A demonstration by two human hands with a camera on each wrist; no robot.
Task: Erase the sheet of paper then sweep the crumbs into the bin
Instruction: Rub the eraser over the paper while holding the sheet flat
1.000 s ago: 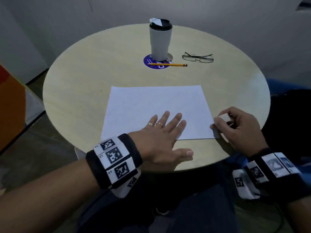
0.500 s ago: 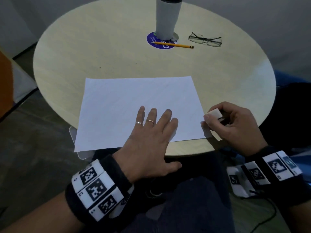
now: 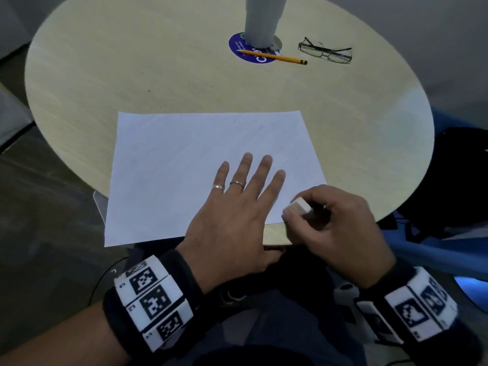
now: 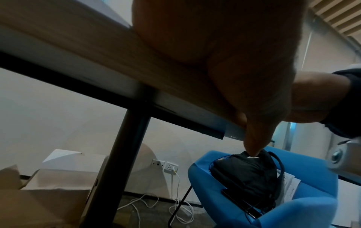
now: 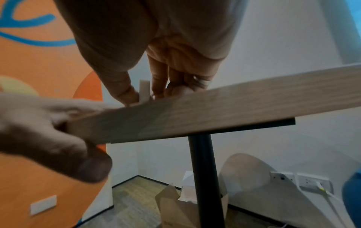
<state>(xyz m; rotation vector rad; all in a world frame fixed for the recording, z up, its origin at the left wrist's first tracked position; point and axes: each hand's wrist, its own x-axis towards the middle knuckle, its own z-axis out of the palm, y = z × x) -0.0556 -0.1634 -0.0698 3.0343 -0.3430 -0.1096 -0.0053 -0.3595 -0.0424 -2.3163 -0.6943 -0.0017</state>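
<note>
Head view: flat left hand (image 3: 232, 223) presses smooth rectangular paper (image 3: 184, 165); right hand (image 3: 340, 233) pinches blocky white eraser (image 3: 299, 206)

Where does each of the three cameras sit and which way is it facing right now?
Head: above, looking down at the white sheet of paper; left hand flat on it, right hand pinching the white eraser.
Left wrist: below the round wooden table's edge, looking under; palm shows.
Right wrist: at table-edge height; fingers pinch the eraser.
All three views share the table; the wrist views its black leg.
</note>
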